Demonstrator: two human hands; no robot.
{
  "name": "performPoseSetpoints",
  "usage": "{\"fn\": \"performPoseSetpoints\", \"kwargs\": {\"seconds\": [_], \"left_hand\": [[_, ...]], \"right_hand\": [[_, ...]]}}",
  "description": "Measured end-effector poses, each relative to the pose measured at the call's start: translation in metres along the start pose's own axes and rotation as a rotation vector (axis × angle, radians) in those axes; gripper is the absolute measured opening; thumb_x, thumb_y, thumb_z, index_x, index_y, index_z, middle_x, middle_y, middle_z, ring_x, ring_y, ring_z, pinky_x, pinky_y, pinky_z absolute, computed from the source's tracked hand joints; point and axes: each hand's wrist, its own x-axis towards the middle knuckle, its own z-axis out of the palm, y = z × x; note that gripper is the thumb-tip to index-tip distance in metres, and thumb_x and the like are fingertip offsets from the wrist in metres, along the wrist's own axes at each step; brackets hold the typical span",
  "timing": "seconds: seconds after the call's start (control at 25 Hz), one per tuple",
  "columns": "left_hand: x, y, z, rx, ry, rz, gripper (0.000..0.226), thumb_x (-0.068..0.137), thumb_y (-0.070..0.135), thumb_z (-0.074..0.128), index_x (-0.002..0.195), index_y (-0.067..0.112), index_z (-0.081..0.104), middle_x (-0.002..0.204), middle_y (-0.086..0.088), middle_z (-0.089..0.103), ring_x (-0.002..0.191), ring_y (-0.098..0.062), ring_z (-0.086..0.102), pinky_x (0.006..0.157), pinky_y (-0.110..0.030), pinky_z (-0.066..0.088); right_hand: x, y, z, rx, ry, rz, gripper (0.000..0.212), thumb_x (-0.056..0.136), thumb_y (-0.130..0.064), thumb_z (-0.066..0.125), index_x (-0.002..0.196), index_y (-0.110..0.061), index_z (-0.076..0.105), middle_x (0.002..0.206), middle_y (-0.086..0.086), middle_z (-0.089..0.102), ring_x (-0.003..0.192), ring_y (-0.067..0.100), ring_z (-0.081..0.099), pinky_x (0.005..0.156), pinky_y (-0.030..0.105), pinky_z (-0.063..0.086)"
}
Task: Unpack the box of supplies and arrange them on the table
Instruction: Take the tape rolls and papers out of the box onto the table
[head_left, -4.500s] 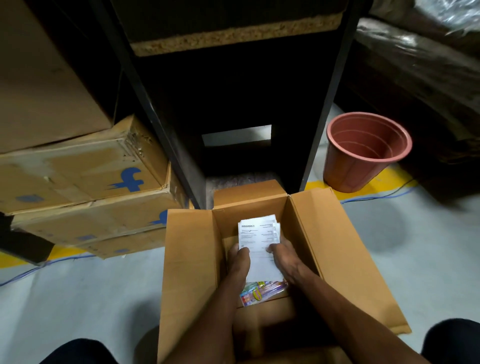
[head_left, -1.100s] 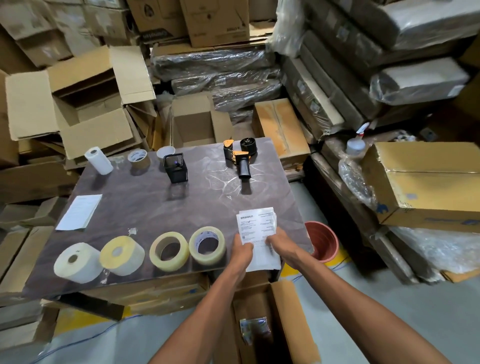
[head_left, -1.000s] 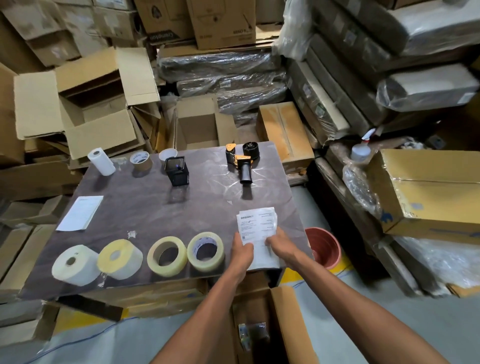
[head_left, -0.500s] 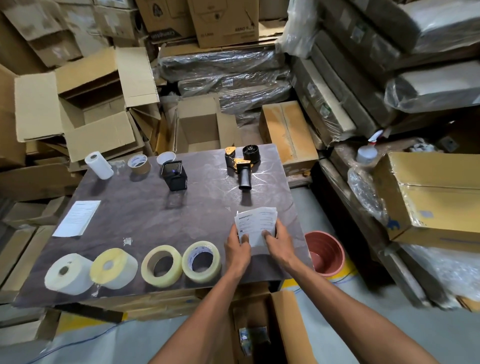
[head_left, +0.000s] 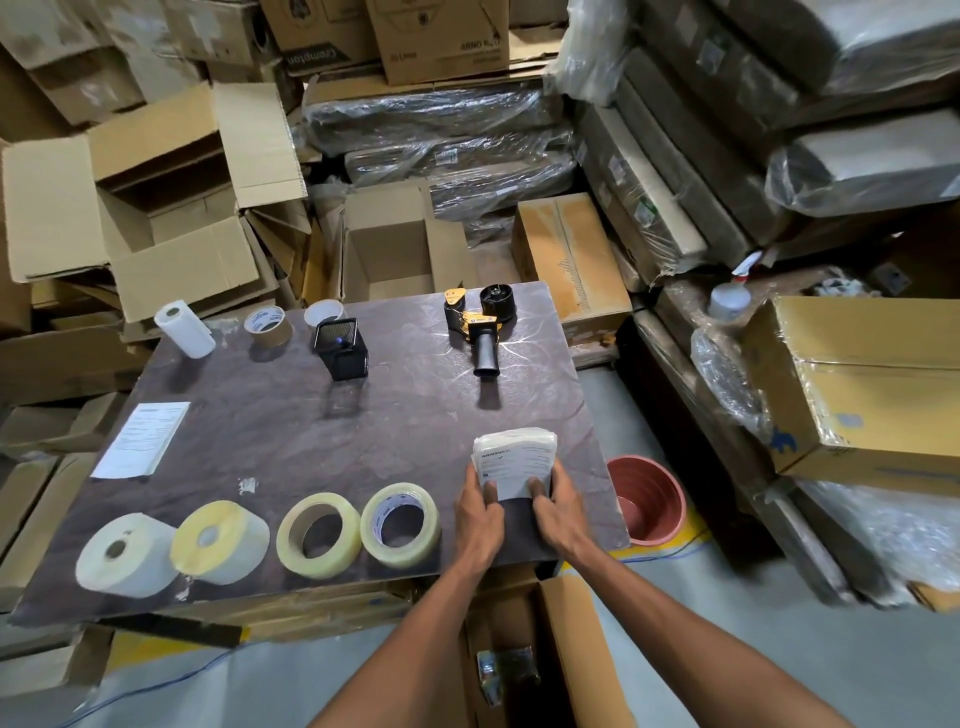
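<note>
Holding a small stack of white printed papers (head_left: 514, 462), the left hand (head_left: 478, 512) and the right hand (head_left: 558, 512) each pinch one side in their grip; the stack sits on the dark brown counter (head_left: 311, 431) near its right front corner; four round rolls of tape lie in a row just left of the hands, the nearest being a clear tape roll (head_left: 400, 525); an open brown cardboard box (head_left: 566, 649) stands on the floor below.
</note>
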Motion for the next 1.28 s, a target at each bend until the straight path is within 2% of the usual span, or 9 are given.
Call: {"fn": "performPoseSetpoints", "kwargs": {"seconds": [0.08, 0.28, 0.36, 0.44, 0.52, 0.68, 0.92, 1.12, 1.28], "left_hand": [[-0.002, -0.003, 0.004, 0.024, -0.016, -0.009, 0.043, 0.102, 0.011, 0.043, 0.144, 0.019, 0.041, 0.125, -0.006, 0.063, 0.115, -0.026, 0.059, 0.084, -0.023, 0.036], [0.002, -0.003, 0.005, 0.071, -0.018, -0.058, 0.031, 0.103, 0.013, 0.043, 0.133, 0.012, 0.049, 0.125, -0.010, 0.063, 0.114, -0.028, 0.058, 0.083, -0.026, 0.038], [0.003, -0.008, 0.004, 0.101, -0.001, -0.046, 0.026, 0.102, 0.016, 0.043, 0.126, 0.010, 0.052, 0.124, -0.012, 0.060, 0.114, -0.029, 0.056, 0.090, -0.032, 0.042], [0.002, -0.014, 0.002, 0.134, 0.023, -0.048, 0.024, 0.102, 0.019, 0.042, 0.122, 0.011, 0.051, 0.120, -0.010, 0.054, 0.112, -0.030, 0.054, 0.095, -0.039, 0.044], [-0.001, -0.019, -0.001, 0.157, 0.021, -0.078, 0.026, 0.102, 0.020, 0.042, 0.125, 0.011, 0.051, 0.121, -0.009, 0.052, 0.112, -0.029, 0.055, 0.096, -0.041, 0.045], [-0.007, -0.028, -0.007, 0.165, 0.005, -0.112, 0.038, 0.099, 0.014, 0.045, 0.137, 0.012, 0.049, 0.126, -0.012, 0.052, 0.117, -0.029, 0.053, 0.099, -0.037, 0.043], [-0.016, -0.035, -0.011, 0.193, -0.037, -0.123, 0.052, 0.094, 0.010, 0.045, 0.145, 0.014, 0.040, 0.125, -0.013, 0.052, 0.116, -0.028, 0.052, 0.097, -0.036, 0.045], [-0.028, -0.036, -0.012, 0.213, -0.055, -0.100, 0.066, 0.095, 0.011, 0.046, 0.157, 0.009, 0.022, 0.140, -0.014, 0.044, 0.132, -0.029, 0.042, 0.112, -0.037, 0.036], [-0.041, -0.038, -0.011, 0.242, -0.084, -0.071, 0.074, 0.096, 0.016, 0.047, 0.160, 0.012, 0.010, 0.150, -0.011, 0.034, 0.137, -0.028, 0.036, 0.116, -0.038, 0.031]], "right_hand": [[0.000, 0.008, 0.003, -0.025, -0.005, -0.005, 0.034, 0.101, -0.018, 0.049, 0.135, -0.021, 0.048, 0.125, 0.000, 0.063, 0.116, 0.019, 0.058, 0.091, 0.029, 0.046], [0.006, 0.014, 0.004, -0.097, -0.024, 0.010, 0.030, 0.101, -0.019, 0.048, 0.131, -0.018, 0.049, 0.127, 0.004, 0.064, 0.116, 0.021, 0.059, 0.095, 0.039, 0.053], [0.006, 0.012, 0.003, -0.139, -0.035, -0.014, 0.027, 0.099, -0.018, 0.048, 0.126, -0.017, 0.048, 0.123, 0.003, 0.064, 0.109, 0.018, 0.060, 0.090, 0.036, 0.054], [0.004, 0.013, 0.004, -0.171, -0.058, -0.016, 0.023, 0.097, -0.016, 0.048, 0.120, -0.017, 0.046, 0.118, -0.001, 0.064, 0.100, 0.016, 0.060, 0.077, 0.026, 0.052], [0.004, 0.013, 0.007, -0.170, -0.076, 0.009, 0.026, 0.095, -0.013, 0.050, 0.120, -0.016, 0.049, 0.117, -0.003, 0.064, 0.099, 0.016, 0.059, 0.074, 0.023, 0.050], [0.003, 0.018, 0.018, -0.146, -0.096, 0.058, 0.034, 0.095, -0.014, 0.054, 0.129, -0.013, 0.055, 0.129, 0.006, 0.065, 0.108, 0.020, 0.063, 0.091, 0.035, 0.055], [-0.003, 0.021, 0.026, -0.155, -0.092, 0.043, 0.033, 0.094, -0.014, 0.056, 0.127, -0.013, 0.061, 0.129, 0.006, 0.067, 0.108, 0.020, 0.064, 0.088, 0.032, 0.054], [-0.006, 0.020, 0.029, -0.179, -0.090, 0.029, 0.034, 0.090, -0.009, 0.055, 0.123, -0.013, 0.065, 0.125, 0.006, 0.069, 0.098, 0.015, 0.061, 0.083, 0.026, 0.048], [-0.008, 0.020, 0.031, -0.184, -0.105, 0.024, 0.034, 0.091, -0.008, 0.052, 0.122, -0.013, 0.064, 0.123, 0.005, 0.069, 0.096, 0.016, 0.060, 0.079, 0.026, 0.047]]}}
